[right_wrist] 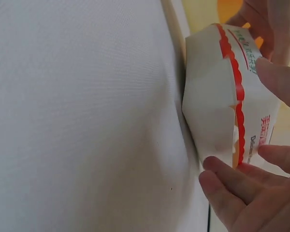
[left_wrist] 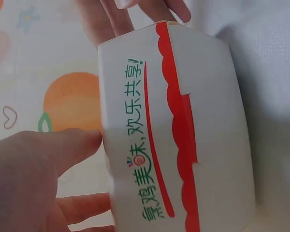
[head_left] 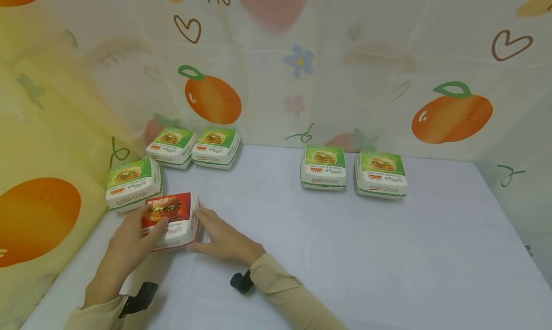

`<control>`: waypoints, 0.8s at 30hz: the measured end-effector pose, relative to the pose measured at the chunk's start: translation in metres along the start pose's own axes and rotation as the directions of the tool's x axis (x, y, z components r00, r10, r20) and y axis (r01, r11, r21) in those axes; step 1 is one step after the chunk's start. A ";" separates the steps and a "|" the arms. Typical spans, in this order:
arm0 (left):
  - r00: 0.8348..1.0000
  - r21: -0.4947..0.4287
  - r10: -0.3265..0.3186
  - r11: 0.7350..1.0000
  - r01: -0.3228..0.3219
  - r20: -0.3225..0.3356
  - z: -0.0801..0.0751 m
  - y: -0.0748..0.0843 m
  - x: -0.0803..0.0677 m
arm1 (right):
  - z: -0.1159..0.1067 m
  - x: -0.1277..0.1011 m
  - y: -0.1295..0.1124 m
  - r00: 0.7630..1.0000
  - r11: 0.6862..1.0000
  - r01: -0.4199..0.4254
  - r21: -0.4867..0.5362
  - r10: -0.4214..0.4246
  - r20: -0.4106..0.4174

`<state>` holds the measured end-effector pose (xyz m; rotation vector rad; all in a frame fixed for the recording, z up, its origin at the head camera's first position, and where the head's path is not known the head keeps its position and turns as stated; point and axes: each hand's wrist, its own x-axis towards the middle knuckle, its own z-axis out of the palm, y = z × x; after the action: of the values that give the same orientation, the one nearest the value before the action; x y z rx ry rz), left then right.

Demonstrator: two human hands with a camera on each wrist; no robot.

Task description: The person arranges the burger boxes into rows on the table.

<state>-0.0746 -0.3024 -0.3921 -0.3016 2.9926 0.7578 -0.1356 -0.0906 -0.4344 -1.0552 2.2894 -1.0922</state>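
A white burger box with a red lid (head_left: 170,219) lies near the table's front left. My left hand (head_left: 129,246) grips it from the near left, thumb on the lid and fingers at its front side. The left wrist view shows the red-trimmed box (left_wrist: 183,135) close up beside my thumb (left_wrist: 53,150). My right hand (head_left: 222,236) lies on the table with straight fingers against the box's right side. In the right wrist view those fingers (right_wrist: 232,193) touch the lower edge of the box (right_wrist: 212,96).
Three green-lidded burger boxes (head_left: 133,182) (head_left: 171,147) (head_left: 216,146) stand at the back left and two more (head_left: 324,167) (head_left: 380,174) at the back middle. A white cloth covers the table (head_left: 366,253). Fruit-print sheets wall the left, back and right.
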 end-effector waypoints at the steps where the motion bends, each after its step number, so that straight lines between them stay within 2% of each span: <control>1: 1.000 -0.004 0.014 1.000 -0.014 -0.018 0.001 0.001 0.000 | -0.001 0.000 0.001 1.000 1.000 -0.002 0.001 0.002 -0.010; 5: 0.993 -0.007 0.071 0.997 -0.072 -0.091 0.005 0.008 0.001 | -0.008 -0.002 0.003 0.999 1.000 -0.007 0.024 0.008 -0.047; 8: 0.988 -0.004 0.093 0.996 -0.094 -0.120 0.007 0.014 0.002 | -0.014 -0.004 0.004 0.997 1.000 -0.009 0.030 0.011 -0.071; 14: 0.987 -0.020 0.099 0.995 -0.103 -0.126 0.010 0.025 0.004 | -0.022 -0.008 0.008 0.991 0.998 -0.025 0.055 0.032 -0.127; 24: 0.990 -0.040 0.096 0.994 -0.101 -0.100 0.016 0.040 0.011 | -0.031 -0.017 0.018 0.978 0.993 -0.013 0.118 0.038 -0.206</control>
<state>-0.0936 -0.2622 -0.3882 -0.1996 3.1061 0.8441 -0.1523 -0.0547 -0.4289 -0.9014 2.3570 -1.3648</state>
